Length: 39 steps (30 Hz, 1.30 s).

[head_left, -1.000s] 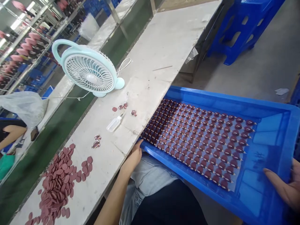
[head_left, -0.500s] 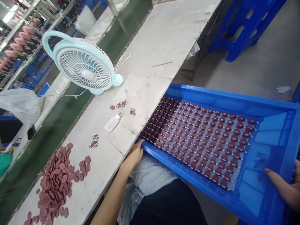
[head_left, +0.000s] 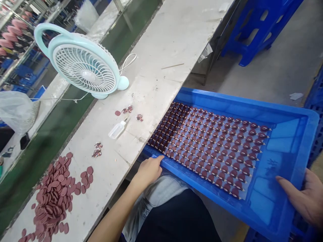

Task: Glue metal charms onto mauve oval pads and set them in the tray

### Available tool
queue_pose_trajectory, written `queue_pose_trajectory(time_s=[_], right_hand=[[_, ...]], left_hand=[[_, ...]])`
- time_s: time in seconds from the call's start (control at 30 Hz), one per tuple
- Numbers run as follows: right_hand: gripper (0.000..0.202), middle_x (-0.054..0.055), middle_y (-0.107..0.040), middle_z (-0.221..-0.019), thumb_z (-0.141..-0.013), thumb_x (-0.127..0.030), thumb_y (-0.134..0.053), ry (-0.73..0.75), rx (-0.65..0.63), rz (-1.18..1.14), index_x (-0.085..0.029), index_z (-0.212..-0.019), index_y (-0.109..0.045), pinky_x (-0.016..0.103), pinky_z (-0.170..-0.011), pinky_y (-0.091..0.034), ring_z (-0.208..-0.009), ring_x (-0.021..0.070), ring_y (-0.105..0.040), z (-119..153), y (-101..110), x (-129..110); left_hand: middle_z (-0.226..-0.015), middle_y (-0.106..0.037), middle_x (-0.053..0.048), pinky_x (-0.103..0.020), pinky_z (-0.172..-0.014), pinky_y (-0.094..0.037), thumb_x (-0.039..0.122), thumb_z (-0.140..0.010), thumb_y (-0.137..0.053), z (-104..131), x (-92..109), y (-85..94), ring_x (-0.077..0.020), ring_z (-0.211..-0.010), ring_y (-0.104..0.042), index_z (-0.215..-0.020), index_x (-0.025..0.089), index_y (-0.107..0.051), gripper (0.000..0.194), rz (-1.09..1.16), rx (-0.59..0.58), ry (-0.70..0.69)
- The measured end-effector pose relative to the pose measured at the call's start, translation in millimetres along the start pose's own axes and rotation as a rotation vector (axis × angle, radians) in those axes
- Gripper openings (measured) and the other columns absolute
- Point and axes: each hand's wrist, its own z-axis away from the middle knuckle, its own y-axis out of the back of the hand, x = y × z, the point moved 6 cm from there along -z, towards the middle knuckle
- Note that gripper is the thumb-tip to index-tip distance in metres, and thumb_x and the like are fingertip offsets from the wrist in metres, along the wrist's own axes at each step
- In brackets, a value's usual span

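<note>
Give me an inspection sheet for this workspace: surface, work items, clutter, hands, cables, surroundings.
Surface: pale bench, marked and stained.
Work items: blue tray holds rows of maroon pieces; loose discs heaped on the bench.
Clutter: bottle lying on its side, thin stick.
Left hand: at the tray's near rim, grip unclear.
Right hand: grips the tray's right end, thumb inside.
Cables: white cord looped beside the fan.
Surroundings: blue stool, paper scrap on the floor.

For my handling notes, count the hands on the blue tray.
2. The left hand is on the tray's near long side, close to the table; the right hand is at the opposite end. The table hides part of the tray, so another could be hidden there.
</note>
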Motion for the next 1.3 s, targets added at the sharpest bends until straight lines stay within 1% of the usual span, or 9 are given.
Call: queue_pose_trajectory(time_s=[0.17, 0.27, 0.4, 0.5, 0.67, 0.83, 0.97, 1.17, 1.3], right_hand=[[0.036, 0.012, -0.070, -0.099, -0.076, -0.044, -0.072, -0.078, -0.054, -0.040, -0.035, -0.109, -0.059, 0.049, -0.069, -0.056, -0.082, 0.0354, -0.069, 3.3, 1.3, -7.4], [0.036, 0.013, -0.069, -0.097, -0.075, -0.043, -0.070, -0.105, -0.059, -0.024, -0.033, -0.106, -0.057, 0.053, -0.076, -0.055, -0.088, 0.0379, -0.069, 7.1, 3.4, -18.3], [0.037, 0.014, -0.068, -0.101, -0.076, -0.046, -0.067, -0.114, -0.067, -0.005, -0.031, -0.108, -0.056, 0.053, -0.083, -0.054, -0.097, 0.0393, -0.068, 9.8, 2.8, -26.5], [0.038, 0.014, -0.068, -0.104, -0.077, -0.047, -0.066, -0.135, -0.065, 0.014, -0.031, -0.110, -0.056, 0.052, -0.086, -0.053, -0.100, 0.0394, -0.068, 10.0, 2.4, -22.6], [0.040, 0.014, -0.069, -0.107, -0.078, -0.048, -0.068, -0.129, -0.061, 0.015, -0.031, -0.113, -0.056, 0.051, -0.082, -0.053, -0.098, 0.0393, -0.068, 8.4, 2.2, -10.1], [0.042, 0.012, -0.070, -0.108, -0.079, -0.050, -0.067, -0.108, -0.060, 0.008, -0.029, -0.115, -0.058, 0.047, -0.079, -0.053, -0.097, 0.0369, -0.069, 6.4, -1.2, -1.6], [0.052, 0.011, -0.070, -0.106, -0.073, -0.050, -0.068, -0.097, -0.038, -0.004, -0.026, -0.118, -0.060, 0.046, -0.077, -0.054, -0.094, 0.0362, -0.069, 4.7, -3.1, 2.7], [0.060, 0.012, -0.071, -0.106, -0.068, -0.051, -0.066, -0.088, 0.004, -0.001, -0.021, -0.120, -0.062, 0.044, -0.079, -0.054, -0.093, 0.0344, -0.069, 6.2, -2.1, -0.3], [0.064, 0.012, -0.072, -0.107, -0.068, -0.049, -0.065, -0.090, 0.010, -0.011, -0.019, -0.125, -0.061, 0.042, -0.079, -0.054, -0.093, 0.0322, -0.069, 8.8, -1.4, -6.4]], left_hand=[[-0.110, -0.078, -0.017, -0.041, -0.093, -0.052, 0.011, -0.087, -0.050, -3.1, 11.4, -6.9, -0.0321, -0.105, -0.073, -0.141, 0.024, -0.058, 0.056, -0.021, -0.034, -0.019], [-0.111, -0.077, -0.019, -0.042, -0.092, -0.052, 0.011, -0.087, -0.048, -5.9, 11.3, -9.0, -0.0333, -0.106, -0.073, -0.141, 0.023, -0.057, 0.056, -0.033, -0.037, -0.020], [-0.111, -0.077, -0.020, -0.044, -0.090, -0.053, 0.011, -0.086, -0.047, -5.6, 11.2, -8.3, -0.0351, -0.106, -0.073, -0.142, 0.020, -0.056, 0.057, -0.050, -0.039, -0.029], [-0.111, -0.077, -0.020, -0.044, -0.088, -0.053, 0.011, -0.086, -0.046, -2.2, 16.2, -6.5, -0.0361, -0.103, -0.073, -0.142, 0.019, -0.056, 0.057, -0.055, -0.048, -0.046], [-0.109, -0.078, -0.016, -0.041, -0.088, -0.053, 0.014, -0.087, -0.047, 5.2, 36.0, -11.0, -0.0336, -0.101, -0.074, -0.144, 0.023, -0.054, 0.058, -0.042, -0.092, -0.123], [-0.108, -0.078, -0.019, -0.042, -0.086, -0.054, 0.012, -0.086, -0.045, 8.4, 46.6, -15.0, -0.0347, -0.099, -0.074, -0.145, 0.018, -0.053, 0.059, -0.046, -0.110, -0.143], [-0.106, -0.078, -0.017, -0.040, -0.084, -0.055, 0.016, -0.089, -0.044, 16.9, 58.6, -12.9, -0.0325, -0.098, -0.074, -0.148, 0.020, -0.049, 0.060, -0.059, -0.132, -0.197], [-0.097, -0.078, -0.016, -0.041, -0.079, -0.056, 0.015, -0.089, -0.044, 22.7, 85.8, -14.3, -0.0323, -0.091, -0.074, -0.143, 0.019, -0.054, 0.055, -0.101, -0.141, -0.273], [-0.094, -0.077, -0.015, -0.040, -0.076, -0.056, 0.013, -0.088, -0.044, 21.3, 93.5, -15.9, -0.0319, -0.087, -0.074, -0.139, 0.019, -0.056, 0.053, -0.128, -0.147, -0.298]])
